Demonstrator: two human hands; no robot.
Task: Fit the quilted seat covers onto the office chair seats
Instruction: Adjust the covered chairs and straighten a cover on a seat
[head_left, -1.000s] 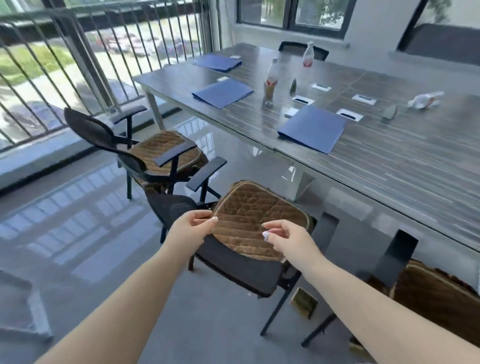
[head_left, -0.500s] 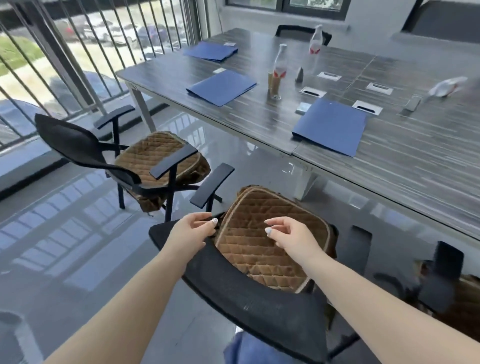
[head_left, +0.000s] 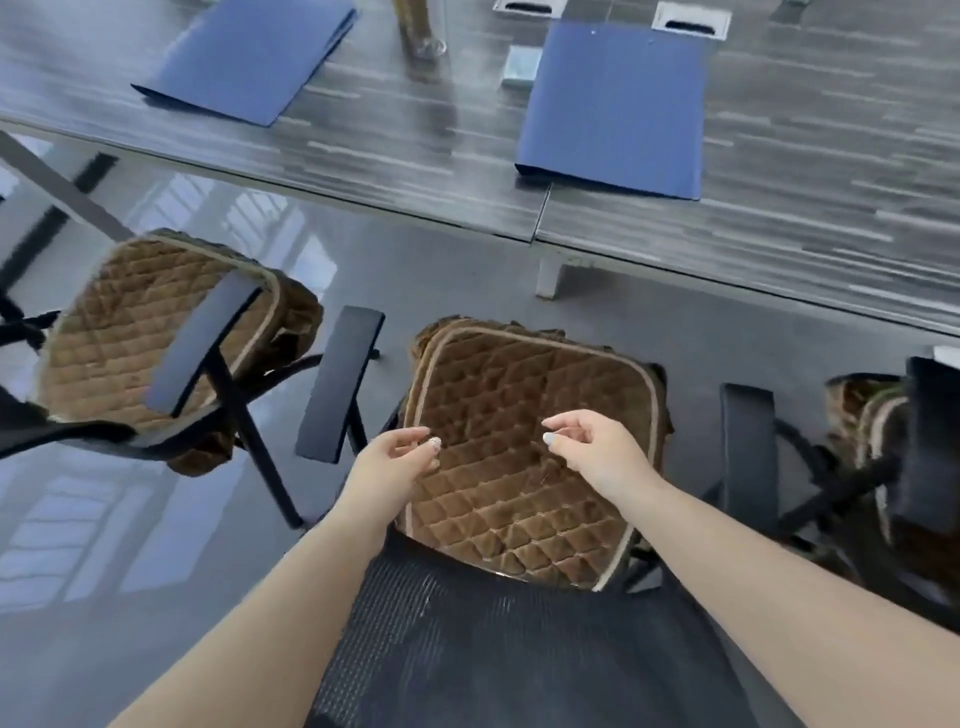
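hands (head_left: 496, 457) hover loosely curled — over seat cover (head_left: 524, 415).

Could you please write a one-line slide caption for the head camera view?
Both hands, left and right, hover over a brown quilted seat cover on the middle office chair.

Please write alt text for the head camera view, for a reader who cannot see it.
Two bare hands, left and right, hover loosely curled over a brown quilted cover on a black mesh chair. Chairs on both sides also wear brown covers, and beyond lies a grey table with blue folders.
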